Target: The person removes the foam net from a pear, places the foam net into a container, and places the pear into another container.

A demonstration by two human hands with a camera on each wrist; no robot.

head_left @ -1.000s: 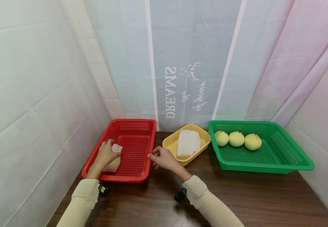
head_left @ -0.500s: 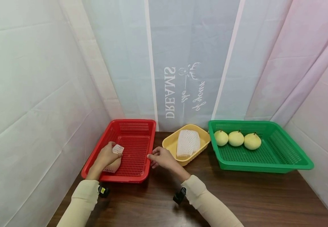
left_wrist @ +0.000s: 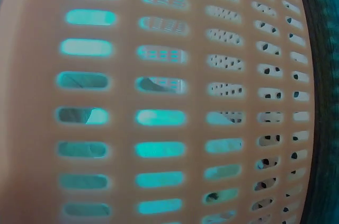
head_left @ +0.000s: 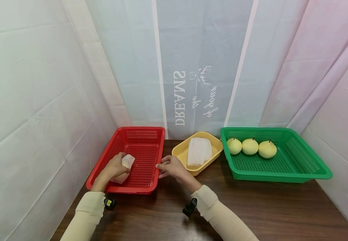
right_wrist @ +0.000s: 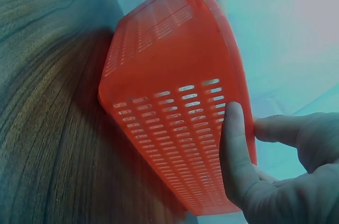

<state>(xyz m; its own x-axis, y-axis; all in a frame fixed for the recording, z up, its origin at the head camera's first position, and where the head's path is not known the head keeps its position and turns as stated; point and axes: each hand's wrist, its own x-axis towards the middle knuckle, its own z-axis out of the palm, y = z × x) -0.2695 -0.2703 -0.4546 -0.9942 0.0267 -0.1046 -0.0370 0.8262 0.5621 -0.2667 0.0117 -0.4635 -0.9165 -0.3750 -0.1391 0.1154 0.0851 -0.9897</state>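
Note:
In the head view my left hand is inside the red basket, gripping a white foam fruit net near its left side. The net looks filled out by something pale, partly hidden under the hand. My right hand pinches the basket's right rim, and the right wrist view shows a thumb and finger on either side of that rim. Slotted basket wall fills the left wrist view, which hides the left hand there.
Beside the right hand stands a yellow bin holding white foam nets. Farther right, a green basket holds three pale yellow pears. All stand on a dark wooden table, with cloth hanging behind and at both sides.
My left hand has shifted slightly right with the foam net, whose upper end has moved right and tilted. The right hand stays on the basket rim.

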